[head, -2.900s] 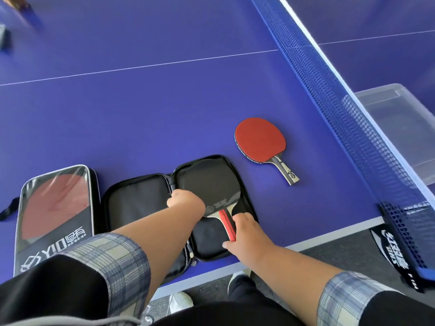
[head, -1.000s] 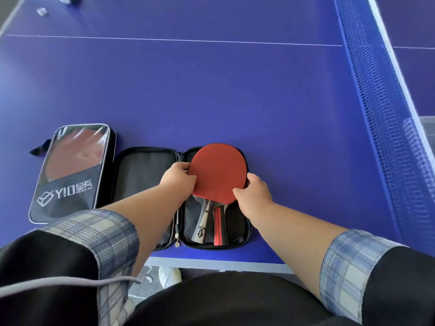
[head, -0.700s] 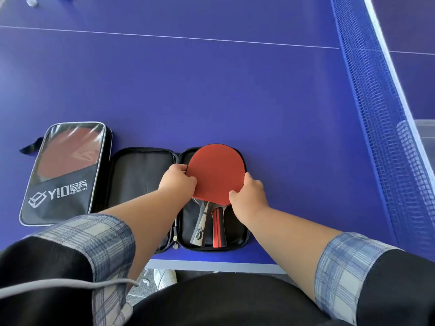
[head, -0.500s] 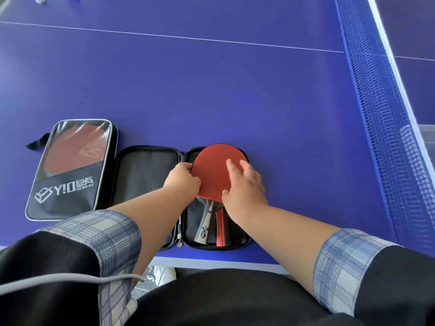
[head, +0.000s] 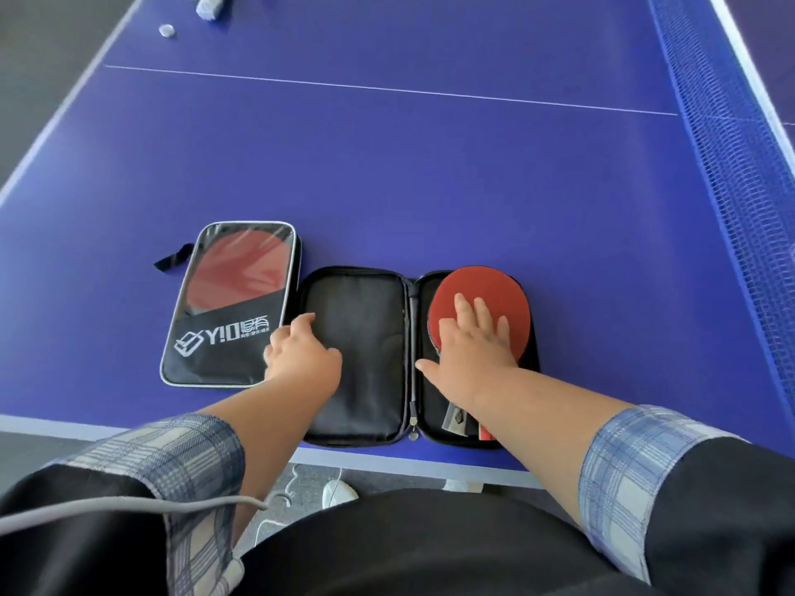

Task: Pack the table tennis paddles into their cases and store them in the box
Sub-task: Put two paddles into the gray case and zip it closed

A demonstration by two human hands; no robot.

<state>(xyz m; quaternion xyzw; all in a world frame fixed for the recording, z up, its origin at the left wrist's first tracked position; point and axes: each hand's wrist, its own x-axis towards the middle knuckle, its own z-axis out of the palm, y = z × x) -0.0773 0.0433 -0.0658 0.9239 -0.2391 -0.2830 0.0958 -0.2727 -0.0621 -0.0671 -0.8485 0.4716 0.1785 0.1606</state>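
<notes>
1. head view: the red paddle (head: 482,294) lies face up in the right half of my open black case (head: 357,363). its blade is round and its rubber is smooth and matte. two handle ends poke out under my forearm at the case's 6 o'clock edge, one grey with a logo (head: 457,418), one red (head: 485,433), so a second paddle seems to sit beneath it.
2. my right hand (head: 473,342) rests flat on the red rubber, fingers spread, gripping nothing.
3. my left hand (head: 301,350) is curled at the 9 o'clock edge of the case's left flap; i cannot tell if it pinches the rim.
4. the open case is soft black fabric with rounded corners and a zip track along the spine. its left half holds nothing i can see.
5. just beside it at 9 o'clock lies a closed case (head: 232,303) with a glossy clear window showing another red blade, white lettering below and a black strap at its far corner.
6. both cases sit on the blue table (head: 430,174) near its 6 o'clock edge; the mesh net (head: 740,165) runs along 3 o'clock.
7. small pale objects (head: 167,30) sit at 11 o'clock, too blurred to tell.
</notes>
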